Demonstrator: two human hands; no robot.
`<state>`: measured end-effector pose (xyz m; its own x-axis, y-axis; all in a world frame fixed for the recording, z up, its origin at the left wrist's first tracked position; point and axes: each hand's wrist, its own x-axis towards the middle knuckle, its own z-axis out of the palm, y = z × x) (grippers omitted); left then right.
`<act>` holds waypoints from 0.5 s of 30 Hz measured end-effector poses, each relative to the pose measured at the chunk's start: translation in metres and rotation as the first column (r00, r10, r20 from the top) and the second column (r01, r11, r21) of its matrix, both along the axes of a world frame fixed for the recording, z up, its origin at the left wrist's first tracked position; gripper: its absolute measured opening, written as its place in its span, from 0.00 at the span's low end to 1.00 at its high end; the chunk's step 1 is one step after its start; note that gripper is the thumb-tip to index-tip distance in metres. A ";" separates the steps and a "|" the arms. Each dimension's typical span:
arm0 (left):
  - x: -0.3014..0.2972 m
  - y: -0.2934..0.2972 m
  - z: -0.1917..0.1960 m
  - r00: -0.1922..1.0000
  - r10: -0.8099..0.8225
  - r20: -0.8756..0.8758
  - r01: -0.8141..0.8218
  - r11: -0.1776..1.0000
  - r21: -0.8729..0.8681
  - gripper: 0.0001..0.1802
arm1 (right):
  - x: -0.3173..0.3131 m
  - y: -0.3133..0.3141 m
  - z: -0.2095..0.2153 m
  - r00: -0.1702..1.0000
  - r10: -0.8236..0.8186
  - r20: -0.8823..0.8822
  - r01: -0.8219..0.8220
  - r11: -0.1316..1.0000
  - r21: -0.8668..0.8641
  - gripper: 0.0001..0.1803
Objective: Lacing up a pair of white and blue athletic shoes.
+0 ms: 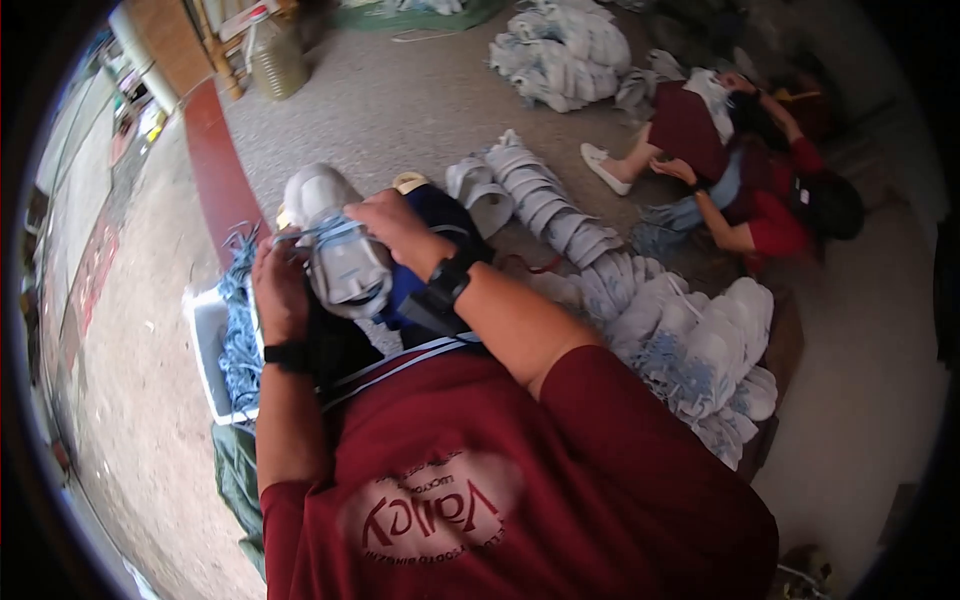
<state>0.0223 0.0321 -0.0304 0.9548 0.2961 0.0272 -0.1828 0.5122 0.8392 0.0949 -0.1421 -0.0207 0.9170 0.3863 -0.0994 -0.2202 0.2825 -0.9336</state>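
1. The person sits on the floor (420, 90) and holds a grey shoe upper (340, 240) over the lap, between both hands, just above the dark trousers.
2. The shoe upper's long axis runs from the lower right to the upper left of the view; its rounded pale end points away from the person, toward the red strip (215, 170) along the floor's left edge, and its open end faces the person's chest.
3. The left hand (280, 290) grips the near left side of the shoe upper, fingers curled around it; a black band sits on that wrist.
4. The right hand (395, 225) lies on top of the shoe upper's right side, fingers closed narrowly, pinching a light blue lace (320, 235) that crosses the upper. A black wristwatch (448, 280) sits on that wrist.
5. Just left of the left hand stands a white tub (205, 345) filled with a tangle of blue laces (238, 330).
6. To the right, on the floor, a curved row of stacked grey shoe uppers (560, 215) runs into a larger pile (700, 350) near the person's right elbow.
7. Another heap of uppers (560, 50) lies at the far edge of the floor.
8. A second person in red (760, 170) sits at the upper right, well apart, with a white shoe (605, 168) on the outstretched foot.
9. A clear plastic jug (275, 55) stands at the upper left of the floor.
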 end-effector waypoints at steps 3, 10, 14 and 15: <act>-0.001 0.004 -0.001 0.996 -0.072 0.053 0.075 0.995 -0.059 0.10 | 0.010 -0.014 -0.011 0.924 0.005 0.383 0.190 0.863 -0.468 0.16; -0.003 0.012 -0.018 0.953 0.088 -0.290 -0.015 0.970 0.244 0.08 | 0.003 -0.030 0.011 0.912 0.259 0.317 0.046 0.704 -0.709 0.16; 0.000 0.007 -0.012 0.972 0.030 -0.234 0.118 0.797 0.592 0.09 | 0.008 -0.033 -0.008 0.922 -0.002 0.387 0.186 0.879 -0.439 0.13; -0.002 0.008 -0.013 0.982 0.072 -0.176 0.056 0.775 0.630 0.09 | 0.005 -0.033 -0.006 0.972 -0.089 0.217 0.152 0.945 -0.291 0.10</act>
<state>0.0206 0.0401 -0.0437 0.9590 0.2808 0.0388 0.0020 -0.1434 0.9897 0.1000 -0.1753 -0.0269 0.9678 0.2516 -0.0056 -0.0037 -0.0079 -1.0000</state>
